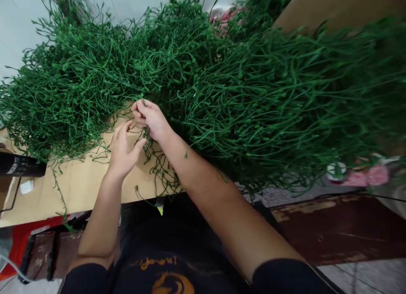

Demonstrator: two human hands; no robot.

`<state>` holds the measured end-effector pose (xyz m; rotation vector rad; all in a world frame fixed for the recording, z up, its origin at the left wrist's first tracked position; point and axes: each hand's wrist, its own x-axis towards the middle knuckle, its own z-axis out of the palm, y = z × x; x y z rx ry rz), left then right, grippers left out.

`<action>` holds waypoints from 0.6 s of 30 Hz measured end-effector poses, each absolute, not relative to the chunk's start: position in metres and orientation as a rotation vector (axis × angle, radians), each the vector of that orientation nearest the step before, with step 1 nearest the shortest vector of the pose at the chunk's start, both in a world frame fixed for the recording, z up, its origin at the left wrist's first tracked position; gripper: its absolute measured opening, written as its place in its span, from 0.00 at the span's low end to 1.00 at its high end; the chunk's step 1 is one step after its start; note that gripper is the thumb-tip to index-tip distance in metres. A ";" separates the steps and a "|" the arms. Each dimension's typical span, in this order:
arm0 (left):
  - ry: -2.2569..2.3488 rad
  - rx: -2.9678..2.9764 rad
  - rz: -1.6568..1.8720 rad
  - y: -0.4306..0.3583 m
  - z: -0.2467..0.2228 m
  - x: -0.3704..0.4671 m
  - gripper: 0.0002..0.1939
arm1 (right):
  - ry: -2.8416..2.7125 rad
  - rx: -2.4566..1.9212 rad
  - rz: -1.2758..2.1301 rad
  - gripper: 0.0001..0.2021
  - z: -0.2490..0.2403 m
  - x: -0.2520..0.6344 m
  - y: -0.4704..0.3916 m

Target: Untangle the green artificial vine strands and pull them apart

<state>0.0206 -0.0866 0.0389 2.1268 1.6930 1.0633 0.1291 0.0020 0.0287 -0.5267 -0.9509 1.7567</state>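
Now the right hand (151,118) pinches a green stem (143,103) from the heap (222,86); the left hand (123,152) hovers open.

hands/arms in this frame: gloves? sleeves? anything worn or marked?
No gloves: the left hand and right hand are bare, with no rings, watch or bands showing on the fingers or wrists. Forearms are bare too. Short dark navy sleeves end near the upper arms, part of a dark shirt with an orange print on the chest.

Bare forearms, short dark navy sleeves, dark shirt (orange print on the chest).
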 end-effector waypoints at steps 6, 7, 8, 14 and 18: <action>1.650 1.933 0.788 -0.082 0.021 0.021 0.20 | -0.841 -0.524 1.758 0.13 0.030 0.129 -0.003; 1.629 1.914 0.791 -0.080 0.022 0.024 0.18 | -0.840 -0.535 1.754 0.13 0.031 0.130 -0.003; 1.613 1.904 0.794 -0.078 0.022 0.027 0.16 | -0.840 -0.544 1.752 0.14 0.031 0.130 -0.004; 1.632 1.987 0.788 -0.076 0.025 0.025 0.16 | -0.806 -0.635 1.736 0.16 0.038 0.133 -0.006; 1.615 2.180 0.723 -0.087 0.035 0.021 0.16 | -0.790 -0.725 1.674 0.17 0.034 0.132 0.000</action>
